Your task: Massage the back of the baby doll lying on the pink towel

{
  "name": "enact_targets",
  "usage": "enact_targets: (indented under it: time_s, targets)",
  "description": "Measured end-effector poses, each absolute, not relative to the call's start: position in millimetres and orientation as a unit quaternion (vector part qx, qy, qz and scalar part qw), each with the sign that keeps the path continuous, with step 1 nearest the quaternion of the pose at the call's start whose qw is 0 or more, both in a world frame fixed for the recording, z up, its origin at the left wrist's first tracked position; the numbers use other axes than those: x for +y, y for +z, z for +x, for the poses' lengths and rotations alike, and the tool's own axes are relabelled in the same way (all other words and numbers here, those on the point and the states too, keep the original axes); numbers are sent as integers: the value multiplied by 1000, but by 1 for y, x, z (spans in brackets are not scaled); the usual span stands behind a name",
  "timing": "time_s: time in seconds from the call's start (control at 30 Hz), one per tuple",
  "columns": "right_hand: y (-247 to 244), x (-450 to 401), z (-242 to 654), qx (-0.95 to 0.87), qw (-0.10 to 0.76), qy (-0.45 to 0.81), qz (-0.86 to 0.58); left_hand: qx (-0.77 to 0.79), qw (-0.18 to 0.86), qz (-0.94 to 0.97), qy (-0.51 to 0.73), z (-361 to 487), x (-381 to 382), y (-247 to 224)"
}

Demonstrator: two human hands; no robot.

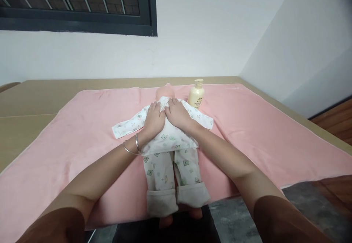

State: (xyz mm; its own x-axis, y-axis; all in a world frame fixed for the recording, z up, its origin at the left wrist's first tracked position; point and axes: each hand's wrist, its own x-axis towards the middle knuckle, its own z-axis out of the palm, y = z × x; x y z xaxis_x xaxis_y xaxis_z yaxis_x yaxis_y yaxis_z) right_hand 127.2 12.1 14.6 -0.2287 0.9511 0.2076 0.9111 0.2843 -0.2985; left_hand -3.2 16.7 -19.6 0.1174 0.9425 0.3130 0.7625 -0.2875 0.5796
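A baby doll [171, 134] in a white printed top and trousers lies stretched out, its head away from me and its feet at the near edge. Both of its sleeves spread out sideways. My left hand [154, 118] rests flat on the left side of the doll's upper body, fingers extended. On the right side of the upper body lies my right hand [178, 113], also flat, the two thumbs close together. Neither hand grips anything. Two silver bangles [136, 144] hang on my left wrist. The trouser legs [162, 200] have turned-up cuffs.
A pink blanket [90, 125] covers much of the wooden table [41, 100]. Right of the doll's head stands a cream pump bottle [196, 94], near my right hand. A white wall [198, 33] rises behind, with a dark-framed barred window [82, 22] at upper left.
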Motion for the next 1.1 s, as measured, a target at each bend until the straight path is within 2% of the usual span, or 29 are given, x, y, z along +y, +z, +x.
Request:
enact_targets:
  time_s: [0.17, 0.37, 0.6, 0.83, 1.1]
  targets:
    - [23, -8, 117, -784, 147, 40, -602, 594, 167, 712, 335, -7, 30, -17]
    - [23, 19, 135, -769, 198, 103, -599, 572, 117, 745, 323, 2, 11, -22]
    - [23, -4, 122, -800, 141, 26, -582, 561, 120, 745, 340, -13, 39, -21]
    - [24, 21, 139, -769, 172, 135, -601, 564, 74, 760, 313, -1, 13, -18]
    - [25, 0, 126, -789, 140, 65, -595, 564, 137, 746, 327, -13, 36, -18]
